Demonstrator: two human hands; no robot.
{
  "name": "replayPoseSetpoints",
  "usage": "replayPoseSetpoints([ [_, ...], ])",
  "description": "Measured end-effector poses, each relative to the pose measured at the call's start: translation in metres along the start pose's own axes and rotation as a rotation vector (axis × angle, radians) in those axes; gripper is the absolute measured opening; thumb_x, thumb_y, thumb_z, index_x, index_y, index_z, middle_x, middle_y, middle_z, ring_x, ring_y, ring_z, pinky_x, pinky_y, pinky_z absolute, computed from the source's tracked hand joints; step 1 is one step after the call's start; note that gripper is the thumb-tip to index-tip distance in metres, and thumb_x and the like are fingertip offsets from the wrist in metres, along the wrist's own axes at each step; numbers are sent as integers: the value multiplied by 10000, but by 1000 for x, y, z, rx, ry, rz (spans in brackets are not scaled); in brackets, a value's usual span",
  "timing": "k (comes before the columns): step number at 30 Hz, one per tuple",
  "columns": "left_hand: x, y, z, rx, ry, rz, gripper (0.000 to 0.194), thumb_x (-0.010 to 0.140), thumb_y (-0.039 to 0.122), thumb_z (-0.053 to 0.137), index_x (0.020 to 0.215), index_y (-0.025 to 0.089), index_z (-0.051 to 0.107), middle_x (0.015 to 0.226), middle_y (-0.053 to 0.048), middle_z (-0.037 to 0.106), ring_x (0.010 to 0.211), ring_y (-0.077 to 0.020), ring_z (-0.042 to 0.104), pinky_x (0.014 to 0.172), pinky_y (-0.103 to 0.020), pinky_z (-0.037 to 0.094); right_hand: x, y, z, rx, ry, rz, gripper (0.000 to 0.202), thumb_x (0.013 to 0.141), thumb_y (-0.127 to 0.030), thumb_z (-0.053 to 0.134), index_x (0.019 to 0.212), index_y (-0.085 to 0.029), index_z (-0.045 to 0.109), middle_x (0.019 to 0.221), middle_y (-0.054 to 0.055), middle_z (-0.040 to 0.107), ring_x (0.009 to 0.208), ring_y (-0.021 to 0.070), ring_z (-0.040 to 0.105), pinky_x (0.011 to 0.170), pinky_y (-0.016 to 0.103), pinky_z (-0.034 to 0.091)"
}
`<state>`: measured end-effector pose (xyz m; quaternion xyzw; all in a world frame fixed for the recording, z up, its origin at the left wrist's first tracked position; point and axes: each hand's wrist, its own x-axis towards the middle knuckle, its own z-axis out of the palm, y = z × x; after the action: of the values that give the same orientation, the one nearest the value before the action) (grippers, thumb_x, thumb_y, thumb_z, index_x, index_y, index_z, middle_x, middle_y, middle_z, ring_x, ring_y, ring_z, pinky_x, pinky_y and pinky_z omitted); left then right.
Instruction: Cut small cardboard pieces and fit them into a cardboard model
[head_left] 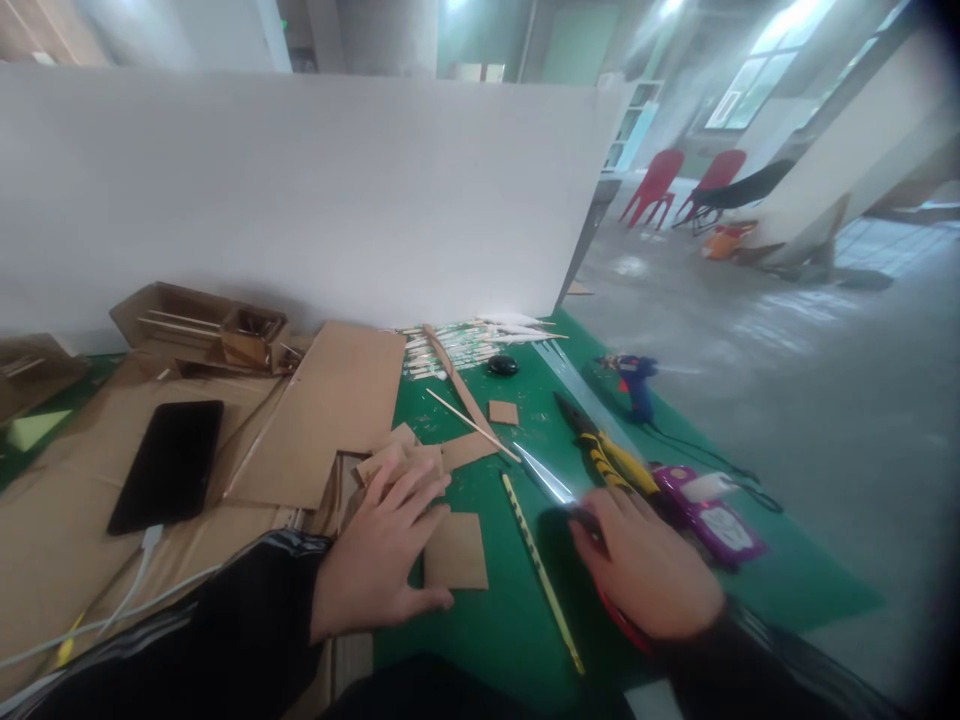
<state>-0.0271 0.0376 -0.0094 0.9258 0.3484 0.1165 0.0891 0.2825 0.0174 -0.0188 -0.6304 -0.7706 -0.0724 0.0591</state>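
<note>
My left hand lies with its fingers spread over small cardboard pieces. Beside its thumb is a square cardboard piece, flat on the green mat. My right hand is closed round a pair of scissors with red and black handles. Their bright blade points up and to the left, close to a thin wooden stick. Between my hands a yellow pencil with dark marks rests on the mat. The scissors' handles are mostly covered by my palm.
Pliers, a purple packet and a blue glue gun lie to the right. At left are a black phone on a cable, cardboard sheets and a cardboard box. A white board stands behind.
</note>
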Motion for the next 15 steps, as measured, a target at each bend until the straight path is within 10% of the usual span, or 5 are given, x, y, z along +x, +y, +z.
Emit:
replayPoseSetpoints([
  [15, 0, 7, -8, -212, 232, -286, 709, 779, 328, 639, 1402, 204, 323, 1406, -121, 458, 1317, -321, 395, 1092, -519, 355, -31, 46, 19, 182, -228, 210, 370, 683, -206, 537, 1045, -176, 611, 1005, 160, 725, 855, 296, 723, 709, 350, 571],
])
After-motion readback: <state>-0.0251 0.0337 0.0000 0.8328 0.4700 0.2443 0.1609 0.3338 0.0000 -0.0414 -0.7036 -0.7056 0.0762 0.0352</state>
